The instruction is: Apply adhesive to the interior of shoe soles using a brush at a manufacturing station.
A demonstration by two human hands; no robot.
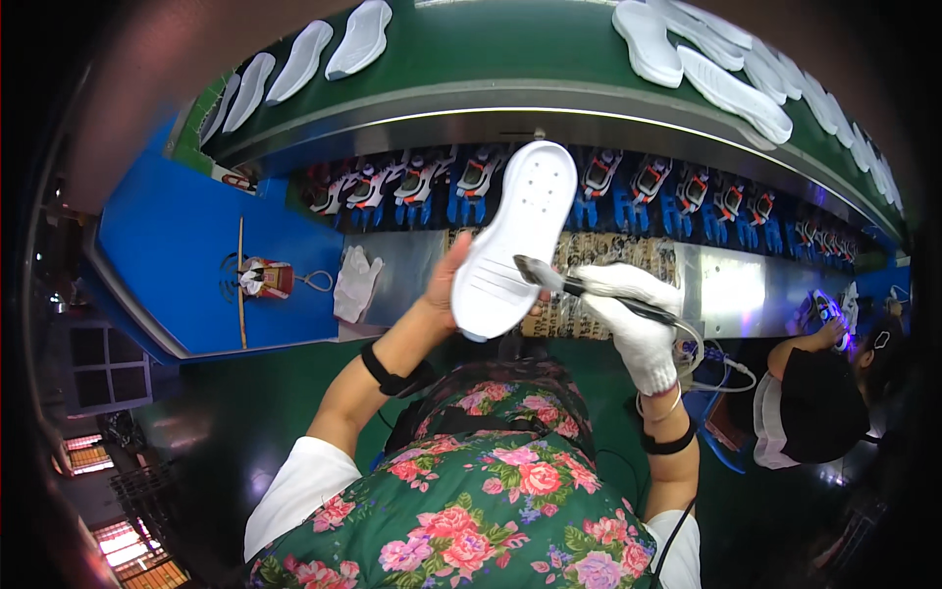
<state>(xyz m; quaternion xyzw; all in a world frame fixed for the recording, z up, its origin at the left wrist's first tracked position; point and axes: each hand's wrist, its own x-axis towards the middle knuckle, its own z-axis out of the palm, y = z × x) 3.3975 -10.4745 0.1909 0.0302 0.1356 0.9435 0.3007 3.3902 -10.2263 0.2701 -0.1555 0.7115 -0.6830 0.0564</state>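
Observation:
My left hand, bare, grips a white shoe sole by its lower left edge, with fingertips showing at its right side. The sole stands tilted, its inner face with small round marks and grooves turned toward me. In a white glove, my right hand is closed around a brush with a dark handle. The brush tip lies over the grooved part of the sole; whether it touches cannot be made out. A pale hose hangs by the right wrist.
Above the bench runs a green conveyor belt carrying several white soles. Below it stands a row of shoe uppers. A loose white glove lies on the metal bench, beside a blue table. Another person works at the right.

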